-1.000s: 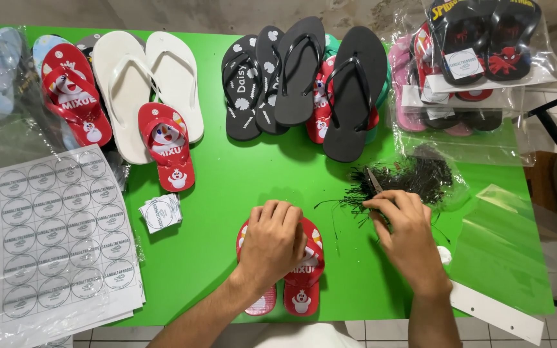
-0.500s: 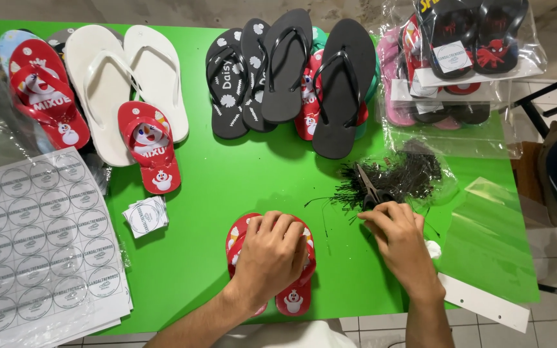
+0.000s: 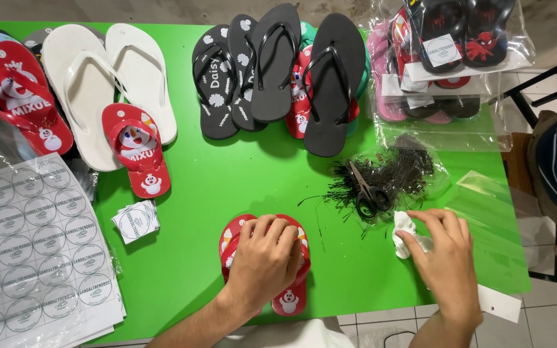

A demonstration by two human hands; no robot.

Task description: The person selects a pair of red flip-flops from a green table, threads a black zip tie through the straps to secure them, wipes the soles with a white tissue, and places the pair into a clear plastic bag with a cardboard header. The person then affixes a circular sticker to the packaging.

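Sandals (image 3: 264, 264), small and red, lay under my left hand (image 3: 264, 261) near the table's (image 3: 227, 187) front edge, fingers pressed flat on them. My right hand (image 3: 443, 261) pinched white paper (image 3: 404, 227) beside scissors (image 3: 369, 193).

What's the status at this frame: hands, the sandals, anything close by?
Left hand flat on the small red sandal pair. Right hand pinching a white wad. Scissors on black ties just beyond.
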